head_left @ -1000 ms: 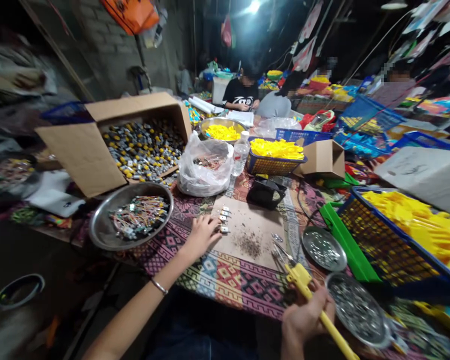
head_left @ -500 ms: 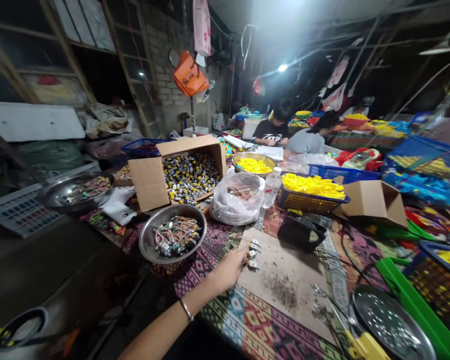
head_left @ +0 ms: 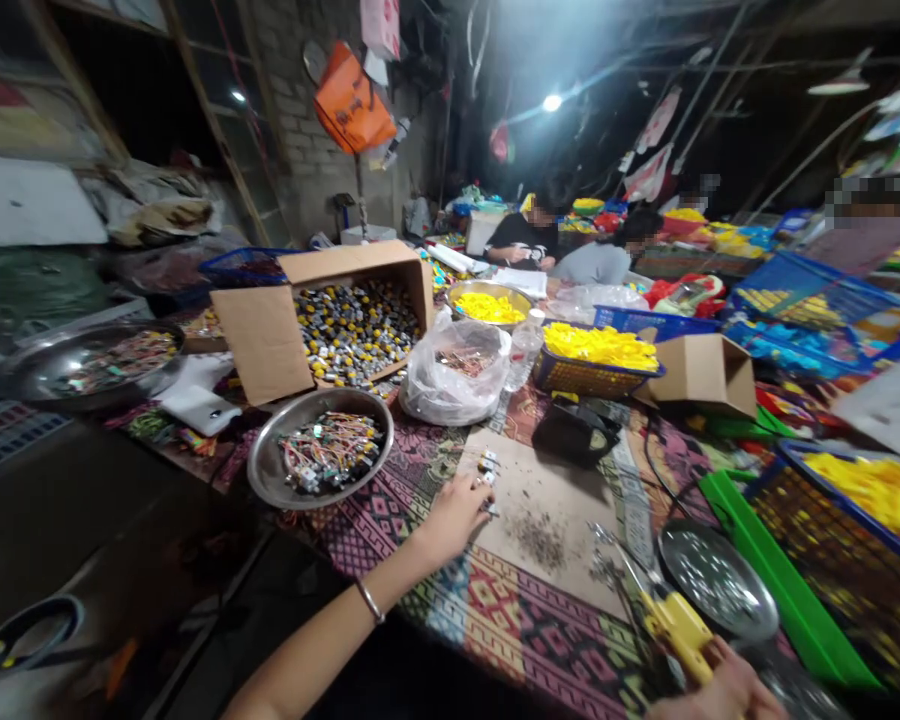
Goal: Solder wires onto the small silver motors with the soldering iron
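My left hand (head_left: 456, 512) is on the left edge of a sheet of cardboard (head_left: 551, 490), its fingers curled down and closed on one of the small wired motors (head_left: 487, 462) lying there in a row. The hand covers the nearer motors in part. At the bottom right, my right hand (head_left: 720, 690) has its fingers around the handle of a yellow soldering iron (head_left: 679, 625). The iron's thin metal front points away over the cardboard. A metal bowl (head_left: 259, 485) of wired motors stands left of my left hand.
An open carton (head_left: 259, 345) of loose motors stands behind the bowl, beside a plastic bag (head_left: 450, 385). A black device (head_left: 576, 435) sits at the cardboard's far end. On the right are a metal dish (head_left: 720, 580), a green tray (head_left: 787, 590) and baskets of yellow pieces (head_left: 600, 345). Other people sit behind.
My right hand has come into view at the bottom right and taken hold of the soldering iron. My left hand has shifted over the nearer motors. The whole view has turned rightward.
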The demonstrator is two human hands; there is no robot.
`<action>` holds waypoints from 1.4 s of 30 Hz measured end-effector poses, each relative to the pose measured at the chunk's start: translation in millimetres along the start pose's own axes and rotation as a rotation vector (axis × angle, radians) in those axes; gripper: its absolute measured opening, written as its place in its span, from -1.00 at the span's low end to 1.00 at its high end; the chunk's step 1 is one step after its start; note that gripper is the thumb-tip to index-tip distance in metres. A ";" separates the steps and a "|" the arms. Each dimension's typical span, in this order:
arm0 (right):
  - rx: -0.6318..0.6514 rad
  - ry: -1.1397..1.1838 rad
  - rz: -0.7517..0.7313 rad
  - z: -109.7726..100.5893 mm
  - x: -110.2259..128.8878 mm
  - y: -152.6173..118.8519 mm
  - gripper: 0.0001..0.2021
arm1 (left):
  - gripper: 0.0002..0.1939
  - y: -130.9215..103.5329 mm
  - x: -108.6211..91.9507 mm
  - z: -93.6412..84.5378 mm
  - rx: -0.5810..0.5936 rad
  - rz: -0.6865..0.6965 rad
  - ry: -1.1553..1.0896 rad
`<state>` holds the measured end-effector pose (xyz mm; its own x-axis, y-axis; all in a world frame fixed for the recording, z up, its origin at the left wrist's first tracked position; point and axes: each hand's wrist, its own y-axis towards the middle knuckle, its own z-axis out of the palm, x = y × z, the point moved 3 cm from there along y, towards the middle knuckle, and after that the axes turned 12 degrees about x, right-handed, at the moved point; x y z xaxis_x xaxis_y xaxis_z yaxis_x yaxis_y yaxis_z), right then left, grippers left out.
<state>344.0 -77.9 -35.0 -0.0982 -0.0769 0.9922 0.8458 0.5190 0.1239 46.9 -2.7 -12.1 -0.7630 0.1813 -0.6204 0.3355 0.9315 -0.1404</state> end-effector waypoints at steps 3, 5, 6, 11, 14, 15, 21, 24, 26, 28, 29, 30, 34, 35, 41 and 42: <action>-0.010 0.053 -0.077 1.4 3.4 -0.6 -0.63 | -0.80 -4.5 2.3 4.3 0.049 0.077 -0.034; -0.012 0.091 -0.109 1.5 3.8 -1.6 -0.63 | -0.70 -3.0 6.5 6.6 0.038 0.080 -0.069; -0.007 0.111 -0.098 1.5 3.0 -2.1 -0.64 | -0.65 -1.3 8.6 7.4 0.032 0.078 -0.090; -0.011 0.168 -0.043 -1.1 -0.3 -5.8 -0.66 | -0.48 0.5 17.0 -2.6 0.026 0.050 -0.164; 0.021 0.155 -0.029 -1.7 -0.6 -6.2 -0.68 | -0.48 -4.0 20.3 -19.1 0.063 -0.002 -0.188; 0.037 0.145 -0.023 -1.4 -0.2 -6.1 -0.67 | -0.51 -4.9 20.9 -24.4 0.087 -0.017 -0.196; 0.044 0.144 0.055 -1.0 3.3 -7.5 -0.65 | -0.55 -5.9 21.4 -42.3 0.169 -0.028 -0.229; 0.020 0.198 0.067 -2.3 3.2 -8.2 -0.66 | -0.54 -10.4 21.6 -43.5 0.185 -0.073 -0.205; 0.013 0.221 0.057 -2.8 2.8 -8.3 -0.67 | -0.56 -15.2 21.3 -44.4 0.168 -0.125 -0.164; 0.019 0.229 0.051 -3.0 2.5 -8.3 -0.68 | -0.64 -20.9 20.1 -45.6 0.148 -0.173 -0.128; 0.025 0.227 0.051 -3.0 2.5 -8.3 -0.68 | -0.69 -24.0 19.1 -46.0 0.152 -0.192 -0.130; 0.035 0.219 0.051 -2.9 2.4 -8.3 -0.68 | -0.74 -27.2 17.8 -46.4 0.162 -0.210 -0.135; 0.078 0.157 0.013 -2.2 3.2 -7.8 -0.69 | -0.76 -36.5 11.4 -48.0 0.193 -0.287 -0.072; 0.078 0.157 0.004 -2.1 3.1 -7.5 -0.70 | -0.77 -36.2 9.6 -48.2 0.180 -0.291 -0.043; 0.040 0.242 0.005 -2.2 1.3 -6.3 -0.71 | -0.80 -2.4 0.1 -40.4 0.054 -0.226 0.119; 0.037 0.247 0.013 -2.3 1.3 -6.3 -0.71 | -0.79 5.0 -1.1 -37.8 0.088 -0.239 0.162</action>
<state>339.8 -83.2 -34.5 0.0475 -0.2730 0.9608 0.8262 0.5514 0.1158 28.5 13.7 17.0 -0.9020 0.0150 -0.4315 0.1770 0.9244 -0.3379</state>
